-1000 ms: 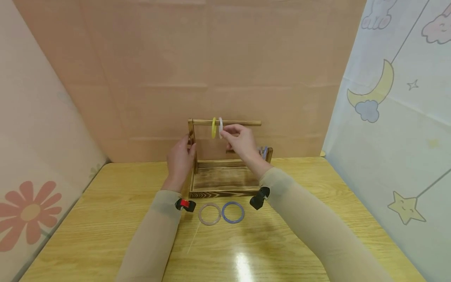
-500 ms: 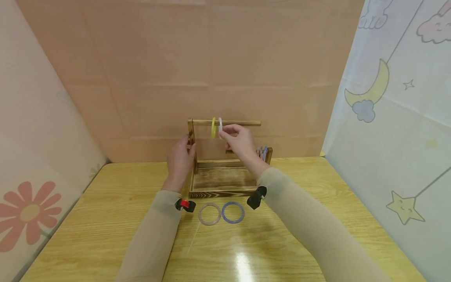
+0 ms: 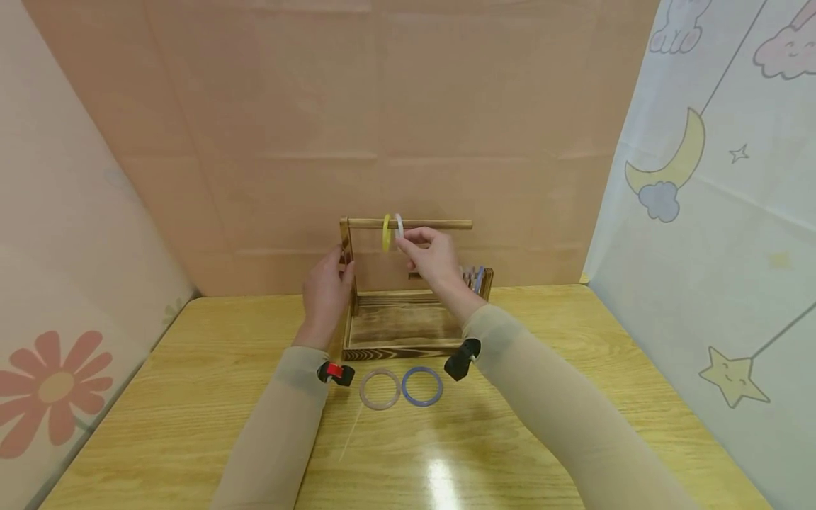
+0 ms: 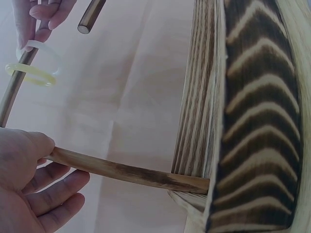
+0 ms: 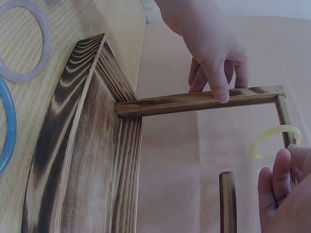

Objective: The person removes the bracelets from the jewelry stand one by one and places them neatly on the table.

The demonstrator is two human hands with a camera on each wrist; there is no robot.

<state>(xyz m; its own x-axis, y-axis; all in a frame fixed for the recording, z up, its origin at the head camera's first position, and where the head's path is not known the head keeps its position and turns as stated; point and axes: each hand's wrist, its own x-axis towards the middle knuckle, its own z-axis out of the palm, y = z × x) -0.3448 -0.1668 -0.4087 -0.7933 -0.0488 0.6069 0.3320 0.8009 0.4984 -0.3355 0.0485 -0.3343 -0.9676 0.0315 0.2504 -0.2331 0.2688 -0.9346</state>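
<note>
My right hand [image 3: 435, 258] pinches a white bangle [image 3: 399, 225] that hangs round the upper bar [image 3: 440, 224] of a wooden bangle stand. Just left of it, a yellow bangle [image 3: 386, 234] hangs on the same bar. My left hand [image 3: 326, 290] grips the stand's upright post [image 4: 126, 171], thumb on one side and fingers on the other, as both wrist views show. In the right wrist view, the yellow bangle [image 5: 265, 136] shows beside my right fingertips, while the white one is mostly hidden by the hand.
A pinkish bangle [image 3: 361, 389] and a blue bangle [image 3: 404, 388] lie side by side on the table before the stand's tray [image 3: 408, 352]. Several bangles [image 3: 478, 278] hang on the lower bar at right, partly behind my right hand. A brown backdrop [image 3: 268, 184] stands close behind.
My right wrist and forearm have shifted slightly left while the fingers stay on the white bangle. The left hand keeps its grip on the post, and the bangles stay nearly where they were.
</note>
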